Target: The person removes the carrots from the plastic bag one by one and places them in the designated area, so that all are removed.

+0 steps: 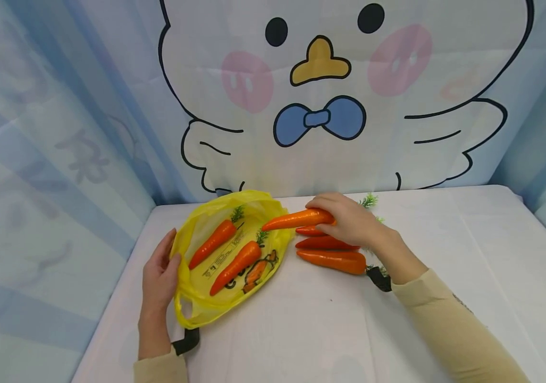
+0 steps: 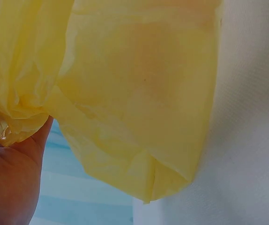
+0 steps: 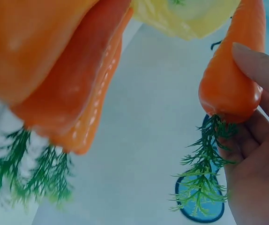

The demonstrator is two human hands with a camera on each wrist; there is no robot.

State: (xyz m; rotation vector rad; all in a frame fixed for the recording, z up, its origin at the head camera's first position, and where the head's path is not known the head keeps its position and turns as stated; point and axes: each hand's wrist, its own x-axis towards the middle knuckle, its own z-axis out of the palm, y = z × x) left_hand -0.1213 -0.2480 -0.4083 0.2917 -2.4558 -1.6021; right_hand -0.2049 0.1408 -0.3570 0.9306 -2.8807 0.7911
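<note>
My left hand (image 1: 160, 271) grips the left edge of a yellow plastic bag (image 1: 201, 315) and keeps its mouth spread. Inside the bag lie two toy carrots, an upper carrot (image 1: 212, 243) and a lower carrot (image 1: 236, 267), both with green tops. In my right hand (image 1: 351, 221) is another carrot (image 1: 296, 218), pinched near its leafy end, its tip pointing left over the bag's right rim. The right wrist view shows the thumb lying along this carrot (image 3: 230, 79) and its green leaves hanging free. Bag plastic (image 2: 139, 93) fills most of the left wrist view.
Under and beside the right hand, three more carrots lie on the white table: a near carrot (image 1: 331, 260), a middle carrot (image 1: 325, 243) and a partly covered far carrot (image 1: 308, 231). A printed curtain (image 1: 320, 159) stands behind the table's back edge.
</note>
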